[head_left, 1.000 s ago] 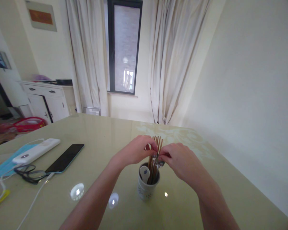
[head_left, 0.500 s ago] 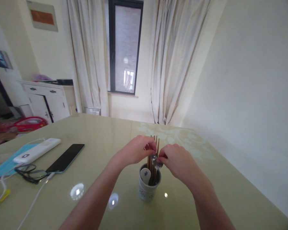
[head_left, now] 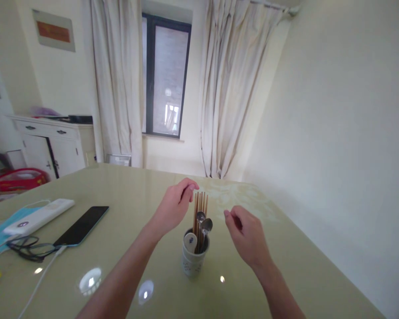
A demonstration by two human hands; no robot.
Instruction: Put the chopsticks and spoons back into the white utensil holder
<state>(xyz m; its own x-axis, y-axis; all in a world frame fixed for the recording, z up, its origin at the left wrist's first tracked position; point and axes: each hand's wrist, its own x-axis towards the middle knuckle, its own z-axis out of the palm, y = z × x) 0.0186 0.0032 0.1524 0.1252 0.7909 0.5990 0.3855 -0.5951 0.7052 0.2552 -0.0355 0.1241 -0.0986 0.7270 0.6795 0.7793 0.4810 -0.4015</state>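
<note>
A pale patterned cup (head_left: 193,262) stands upright on the table. In it are several wooden chopsticks (head_left: 201,201), a white ceramic spoon (head_left: 190,242) and two metal spoons, one (head_left: 201,217) behind the other (head_left: 206,226), bowls up. My left hand (head_left: 177,204) is at the upper left of the chopsticks, its fingers curled in with nothing visible in them. To the right of the cup and apart from it, my right hand (head_left: 248,235) is loosely closed, and no object shows in it.
On the left of the glossy table (head_left: 136,190) lie a phone (head_left: 83,226) with a white cable, glasses (head_left: 29,248), a white power bank (head_left: 40,216) and a blue face mask (head_left: 13,221). A wall (head_left: 346,133) runs along the right. A window and curtains are behind.
Both hands have let go of the metal spoons, which now stand in the cup. My right hand has drawn away to the right, and my left hand has moved up and left. The view has shifted.
</note>
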